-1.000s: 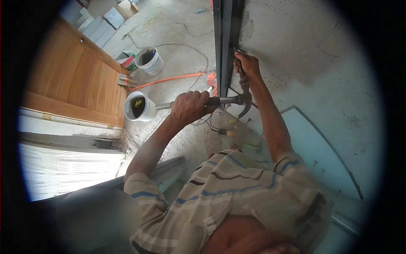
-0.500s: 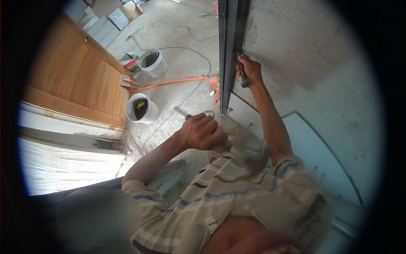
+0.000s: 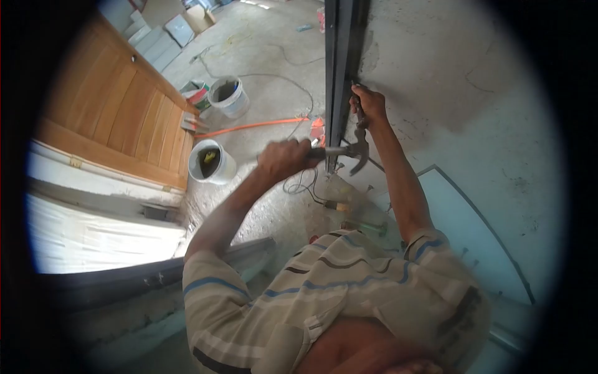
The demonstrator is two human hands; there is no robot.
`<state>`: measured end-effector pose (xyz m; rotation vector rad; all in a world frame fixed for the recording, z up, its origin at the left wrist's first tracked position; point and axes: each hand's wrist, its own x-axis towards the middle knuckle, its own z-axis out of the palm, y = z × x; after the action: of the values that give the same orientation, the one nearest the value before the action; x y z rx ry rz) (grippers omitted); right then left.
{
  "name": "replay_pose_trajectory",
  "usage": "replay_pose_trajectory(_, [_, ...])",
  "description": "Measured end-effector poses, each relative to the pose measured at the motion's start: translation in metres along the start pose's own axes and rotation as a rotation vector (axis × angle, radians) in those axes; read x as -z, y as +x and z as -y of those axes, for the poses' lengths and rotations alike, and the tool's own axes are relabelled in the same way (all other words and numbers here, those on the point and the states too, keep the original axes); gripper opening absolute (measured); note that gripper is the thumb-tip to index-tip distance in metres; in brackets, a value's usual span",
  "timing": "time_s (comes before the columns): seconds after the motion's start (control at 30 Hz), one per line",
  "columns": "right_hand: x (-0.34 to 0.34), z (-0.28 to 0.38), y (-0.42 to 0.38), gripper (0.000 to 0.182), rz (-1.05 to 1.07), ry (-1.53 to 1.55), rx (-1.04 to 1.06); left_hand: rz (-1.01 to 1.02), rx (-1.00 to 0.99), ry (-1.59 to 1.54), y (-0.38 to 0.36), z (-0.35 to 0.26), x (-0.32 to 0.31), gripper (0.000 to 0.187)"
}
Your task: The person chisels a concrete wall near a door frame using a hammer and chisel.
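Observation:
My left hand (image 3: 285, 160) is closed round the handle of a claw hammer (image 3: 356, 150), whose head is in the middle of the view. Just above that head is the lower end of a dark metal tool (image 3: 360, 129), held in my closed right hand (image 3: 372, 105). The tool's far end is at the side of an upright dark metal frame (image 3: 339, 75); its tip is too small to make out.
Buckets (image 3: 212, 161) stand at the left beside a wooden door panel (image 3: 118, 100). An orange strip (image 3: 249, 126) and cables (image 3: 293, 81) cross the floor. A pale glass-like panel (image 3: 467, 218) lies at the lower right, with screws near it.
My left hand has moved up, bringing the hammer from a blur near my chest to the lower end of the tool. My right hand has stayed at the frame.

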<state>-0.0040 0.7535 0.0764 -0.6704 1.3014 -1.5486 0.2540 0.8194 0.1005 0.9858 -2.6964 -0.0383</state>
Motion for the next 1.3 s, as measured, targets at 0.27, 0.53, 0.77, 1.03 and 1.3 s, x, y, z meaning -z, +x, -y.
replay_pose_trajectory(0.27, [0.011, 0.006, -0.009, 0.019, 0.089, -0.002, -0.057, -0.173, -0.265, -0.247, -0.027, -0.028, 0.003, 0.04])
replay_pose_trajectory(0.53, [0.008, 0.009, 0.002, 0.022, 0.189, -0.065, -0.017, -0.109, -0.221, -0.175, -0.024, -0.025, 0.004, 0.044])
replay_pose_trajectory(0.77, [0.002, 0.016, 0.003, 0.023, 0.207, -0.079, -0.074, -0.115, -0.15, -0.138, -0.005, -0.024, -0.005, 0.042])
replay_pose_trajectory(1.03, [0.005, 0.017, 0.005, 0.024, 0.191, -0.069, -0.087, -0.416, -0.706, -0.007, 0.002, -0.042, 0.016, 0.03])
replay_pose_trajectory(1.3, [0.012, 0.017, 0.009, 0.022, 0.145, -0.107, -0.085, -0.378, -0.512, -0.009, -0.009, -0.065, 0.015, 0.038])
